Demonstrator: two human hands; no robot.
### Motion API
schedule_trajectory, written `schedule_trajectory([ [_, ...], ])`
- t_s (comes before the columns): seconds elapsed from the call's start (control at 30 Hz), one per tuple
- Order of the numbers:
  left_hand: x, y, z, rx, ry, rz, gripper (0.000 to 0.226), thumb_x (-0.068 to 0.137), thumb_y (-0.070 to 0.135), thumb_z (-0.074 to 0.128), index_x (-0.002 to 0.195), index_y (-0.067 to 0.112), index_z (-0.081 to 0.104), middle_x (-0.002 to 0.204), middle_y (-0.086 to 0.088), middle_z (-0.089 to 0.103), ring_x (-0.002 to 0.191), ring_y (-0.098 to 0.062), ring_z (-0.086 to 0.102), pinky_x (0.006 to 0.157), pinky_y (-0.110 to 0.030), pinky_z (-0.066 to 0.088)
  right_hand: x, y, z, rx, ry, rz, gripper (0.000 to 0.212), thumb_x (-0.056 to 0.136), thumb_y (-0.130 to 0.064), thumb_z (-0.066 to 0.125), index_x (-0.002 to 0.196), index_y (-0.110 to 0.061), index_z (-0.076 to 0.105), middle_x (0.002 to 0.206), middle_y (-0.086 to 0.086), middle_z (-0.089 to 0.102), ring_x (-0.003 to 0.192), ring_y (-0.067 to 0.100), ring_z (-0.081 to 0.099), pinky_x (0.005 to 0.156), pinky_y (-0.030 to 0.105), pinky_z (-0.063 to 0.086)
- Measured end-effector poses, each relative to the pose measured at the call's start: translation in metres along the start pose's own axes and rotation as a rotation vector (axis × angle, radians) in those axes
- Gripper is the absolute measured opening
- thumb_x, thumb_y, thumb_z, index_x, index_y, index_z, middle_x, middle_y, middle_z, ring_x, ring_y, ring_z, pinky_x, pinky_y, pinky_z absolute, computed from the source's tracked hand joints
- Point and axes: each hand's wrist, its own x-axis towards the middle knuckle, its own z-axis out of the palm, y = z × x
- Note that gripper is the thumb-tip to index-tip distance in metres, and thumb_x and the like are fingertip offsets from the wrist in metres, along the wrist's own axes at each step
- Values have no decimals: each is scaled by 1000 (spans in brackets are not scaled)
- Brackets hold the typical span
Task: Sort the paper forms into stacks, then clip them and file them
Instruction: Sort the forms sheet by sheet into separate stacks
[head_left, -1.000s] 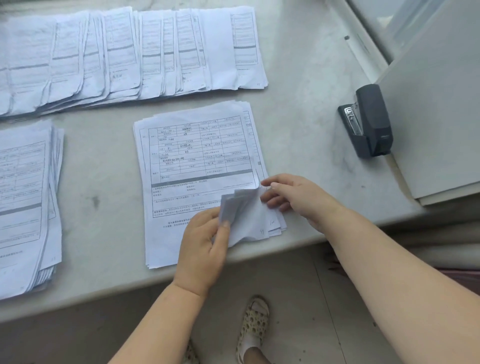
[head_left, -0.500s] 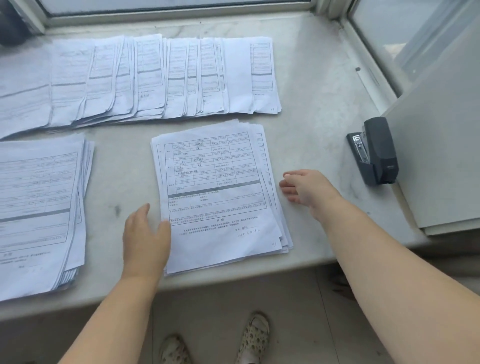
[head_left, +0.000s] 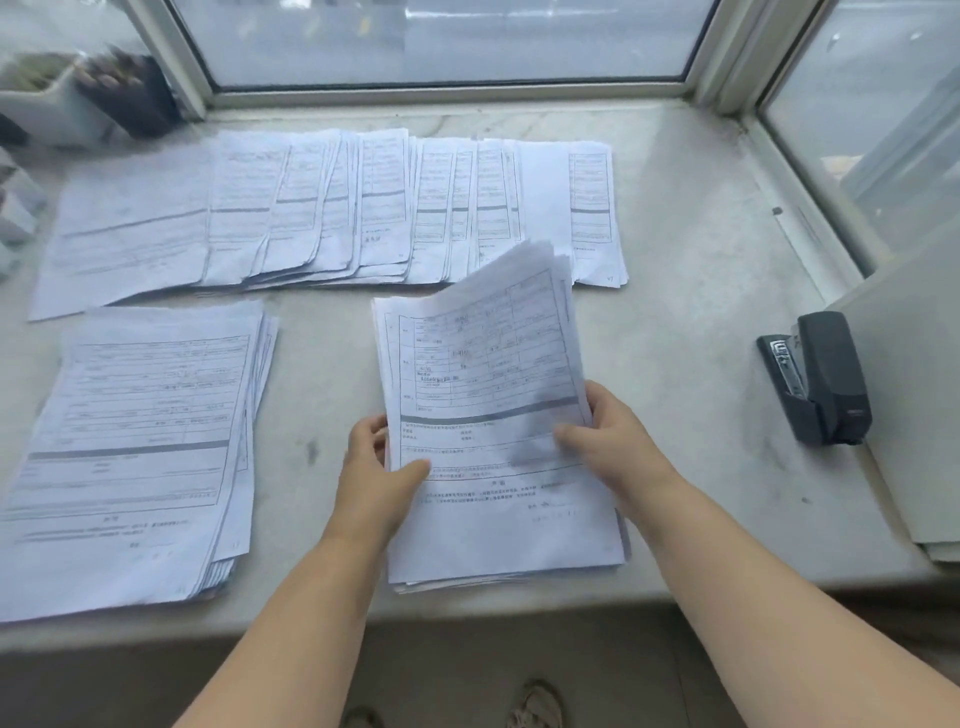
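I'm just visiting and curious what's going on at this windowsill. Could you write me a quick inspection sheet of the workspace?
Surface: pale stone sill, faintly smudged.
Job's things: middle stack of forms near the front edge, its top bundle raised at the far end; another stack to its left; a fanned row of forms behind; dark stapler at right.
Clutter: blurred containers in the far left corner; grey boards at right.
Hands: left hand and right hand each grip a side of the raised bundle.
Cables: nothing seen.
Surroundings: window behind; floor and feet below.
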Motion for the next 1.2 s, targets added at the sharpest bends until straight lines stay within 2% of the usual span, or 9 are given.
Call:
schedule_trajectory([
  [0.13, -7, 8, -15, -332, -122, -6, 60, 69, 5, 76, 123, 12, 51, 111, -11, 69, 99, -27, 67, 87, -41, 52, -25, -33, -14, 114, -135, -231, 40, 85, 16, 53, 116, -8, 62, 114, 12, 71, 105, 29, 67, 88, 40, 56],
  [0.3, -34, 55, -40, -352, 11, 420, 32, 78, 14, 70, 109, 21, 63, 100, 11, 73, 93, -4, 66, 72, -13, 49, -50, -72, -10, -19, -68, -451, 40, 84, -18, 59, 125, -17, 61, 122, 0, 68, 115, 15, 63, 96, 34, 51],
  [0.4, -44, 72, -49, -279, 34, 525, 37, 77, 22, 63, 113, 29, 59, 107, 17, 69, 101, 1, 62, 80, -15, 47, -54, -81, -4, 26, -52, -474, 43, 83, -20, 60, 126, -22, 59, 122, -8, 67, 115, 8, 61, 92, 26, 49],
  [0.5, -37, 68, -52, -234, 74, 513, 45, 72, 27, 68, 114, 34, 55, 109, 18, 65, 104, 0, 60, 85, -22, 47, -50, -72, 3, 71, -60, -423, 49, 79, -17, 64, 127, -22, 57, 121, -6, 68, 114, 10, 62, 91, 29, 52],
  [0.63, -23, 51, -46, -87, 83, 477, 31, 76, 31, 65, 104, 30, 50, 92, 24, 61, 88, 10, 56, 72, -11, 42, -36, -47, 15, 74, -41, -310, 44, 77, -12, 60, 119, -22, 61, 116, -4, 70, 109, 12, 65, 88, 28, 55],
  [0.77, -18, 35, -39, 73, 86, 416, 11, 93, 6, 52, 99, 16, 52, 87, 9, 61, 81, -3, 57, 61, -10, 40, -30, -26, 22, -15, 3, -171, 38, 91, -1, 52, 111, -31, 61, 114, -5, 70, 109, 14, 65, 92, 31, 52],
  [0.97, -21, 24, -37, 173, 157, 349, 12, 93, 7, 51, 98, 18, 51, 88, 14, 57, 84, -13, 57, 59, -14, 37, -23, -19, 15, -121, 179, -65, 22, 87, -5, 56, 99, -23, 57, 100, 1, 69, 93, 23, 67, 88, 48, 55],
  [1.1, -18, 6, -34, 155, 74, 126, 44, 93, 8, 53, 135, 11, 40, 119, -4, 55, 105, -19, 53, 79, -22, 40, -18, -1, 19, -294, 198, 78, 39, 88, -9, 59, 124, -21, 50, 117, 2, 60, 96, 19, 60, 82, 33, 50],
  [1.2, -20, -9, -46, 216, 101, 127, 56, 93, 6, 53, 145, 12, 31, 136, -7, 47, 121, -18, 47, 99, -28, 36, -17, 8, 29, -529, 244, 35, 52, 90, -14, 59, 139, -18, 42, 135, 2, 44, 105, 16, 52, 86, 28, 40],
])
